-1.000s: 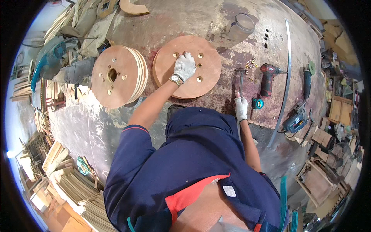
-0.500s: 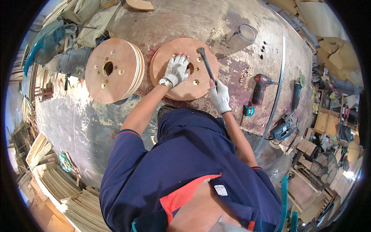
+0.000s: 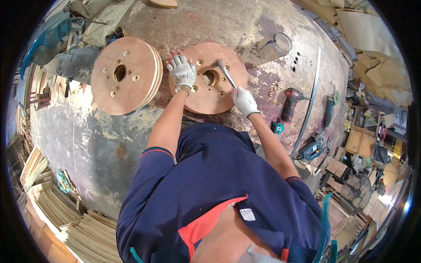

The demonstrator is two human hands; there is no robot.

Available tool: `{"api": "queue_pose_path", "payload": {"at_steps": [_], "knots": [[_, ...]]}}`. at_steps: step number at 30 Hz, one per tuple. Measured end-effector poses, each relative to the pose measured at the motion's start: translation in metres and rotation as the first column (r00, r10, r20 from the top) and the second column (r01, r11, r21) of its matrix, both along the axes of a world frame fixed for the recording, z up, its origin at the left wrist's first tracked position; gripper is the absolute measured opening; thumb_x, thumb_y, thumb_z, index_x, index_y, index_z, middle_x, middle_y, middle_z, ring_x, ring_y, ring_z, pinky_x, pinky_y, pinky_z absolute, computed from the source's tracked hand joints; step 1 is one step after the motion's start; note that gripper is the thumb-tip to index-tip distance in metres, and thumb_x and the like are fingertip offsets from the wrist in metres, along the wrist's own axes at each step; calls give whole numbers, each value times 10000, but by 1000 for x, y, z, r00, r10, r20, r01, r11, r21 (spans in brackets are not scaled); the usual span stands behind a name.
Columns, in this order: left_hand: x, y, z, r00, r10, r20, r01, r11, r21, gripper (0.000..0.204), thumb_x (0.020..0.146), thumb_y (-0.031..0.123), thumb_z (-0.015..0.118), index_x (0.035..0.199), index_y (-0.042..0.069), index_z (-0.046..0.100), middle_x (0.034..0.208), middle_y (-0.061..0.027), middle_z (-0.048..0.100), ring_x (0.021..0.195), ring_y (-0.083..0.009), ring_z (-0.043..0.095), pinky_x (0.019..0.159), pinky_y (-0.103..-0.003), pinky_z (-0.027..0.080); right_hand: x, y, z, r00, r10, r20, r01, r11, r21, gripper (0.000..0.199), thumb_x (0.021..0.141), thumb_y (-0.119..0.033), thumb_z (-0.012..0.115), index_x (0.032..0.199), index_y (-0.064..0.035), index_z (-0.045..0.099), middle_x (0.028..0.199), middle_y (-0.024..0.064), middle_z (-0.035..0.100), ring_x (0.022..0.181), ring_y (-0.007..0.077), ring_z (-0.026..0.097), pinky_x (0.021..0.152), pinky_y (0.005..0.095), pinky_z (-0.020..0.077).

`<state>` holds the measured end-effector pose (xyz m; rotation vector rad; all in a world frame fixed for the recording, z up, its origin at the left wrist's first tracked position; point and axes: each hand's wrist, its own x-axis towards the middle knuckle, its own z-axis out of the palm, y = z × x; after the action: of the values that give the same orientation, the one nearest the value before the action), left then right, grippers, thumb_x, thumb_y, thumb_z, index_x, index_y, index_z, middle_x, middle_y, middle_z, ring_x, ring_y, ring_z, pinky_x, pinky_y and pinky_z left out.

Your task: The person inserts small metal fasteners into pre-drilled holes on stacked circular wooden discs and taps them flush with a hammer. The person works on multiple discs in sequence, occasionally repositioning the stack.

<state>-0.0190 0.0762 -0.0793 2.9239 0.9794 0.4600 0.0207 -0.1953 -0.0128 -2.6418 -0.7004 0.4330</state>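
Observation:
A round plywood disc (image 3: 212, 101) with a centre hole and several small brass-coloured inserts lies flat in front of me. My left hand (image 3: 182, 72), in a white fingerless-tipped glove, rests with fingers outstretched on the disc's left side, its fingertips reaching the rim. Gripped near the end of its handle, a hammer (image 3: 228, 78) is in my gloved right hand (image 3: 245, 102) at the disc's right edge. The hammer's head is over the disc, just beyond the centre hole, and slightly blurred. Whether it touches the wood I cannot tell.
A stack of similar discs (image 3: 103, 87) stands to the left, near a blue circular saw (image 3: 57, 37). On the right are a clear container (image 3: 280, 44), scattered brass inserts (image 3: 275, 87), a red drill (image 3: 290, 105), a tape measure (image 3: 277, 127), a long metal ruler (image 3: 310, 107), an angle grinder (image 3: 329, 111) and a jigsaw (image 3: 312, 148).
My left hand has moved from beside the centre hole to the disc's left rim. My right hand has shifted slightly left with the hammer, whose head is now lower and closer to the hole.

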Motion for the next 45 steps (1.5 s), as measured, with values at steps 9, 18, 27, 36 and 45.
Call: {"api": "queue_pose_path", "payload": {"at_steps": [9, 18, 27, 36, 45], "knots": [[-10, 3, 5, 993, 40, -113, -53, 992, -118, 661, 993, 395, 510, 1513, 5, 394, 1564, -249, 395, 1461, -403, 356, 1180, -548, 272, -8, 51, 131, 961, -139, 240, -134, 523, 842, 244, 1007, -288, 584, 1001, -49, 635, 611, 138, 569, 539, 260, 595, 505, 391, 454], [-9, 7, 3, 998, 31, 49, -38, 988, 152, 456, 935, 401, 600, 1233, 56, 578, 1367, -201, 557, 1304, -359, 506, 1081, -516, 368, -7, 40, 101, 958, -159, 239, 0, 832, 555, 202, 987, -221, 609, 982, -19, 620, 633, 209, 577, 594, 394, 615, 533, 427, 461], [4, 5, 4, 1000, -26, 16, 26, 1000, -6, 529, 980, 392, 526, 1343, 8, 536, 1470, -263, 488, 1377, -424, 449, 1121, -556, 337, -21, -18, -3, 972, -218, -92, 230, 960, 157, 403, 1022, -395, 515, 919, -25, 638, 756, 273, 645, 753, 479, 645, 665, 548, 491], [9, -66, 14, 942, -333, 43, 335, 942, -30, 555, 909, 440, 613, 1290, 36, 588, 1302, -223, 596, 1259, -402, 516, 1090, -576, 355, -105, -143, -67, 706, -587, -397, 700, 662, 268, 497, 1027, -466, 521, 941, 2, 664, 677, 193, 617, 636, 320, 625, 620, 453, 462], [96, -265, 18, 415, -907, 66, 867, 373, -331, 327, 868, 267, 686, 1165, 139, 639, 1142, -141, 645, 1099, -316, 613, 928, -472, 475, -123, -163, -101, 481, -717, -504, 862, 285, 418, 505, 1032, -458, 554, 780, -29, 644, 592, 4, 546, 558, 107, 477, 523, 339, 380]]}}
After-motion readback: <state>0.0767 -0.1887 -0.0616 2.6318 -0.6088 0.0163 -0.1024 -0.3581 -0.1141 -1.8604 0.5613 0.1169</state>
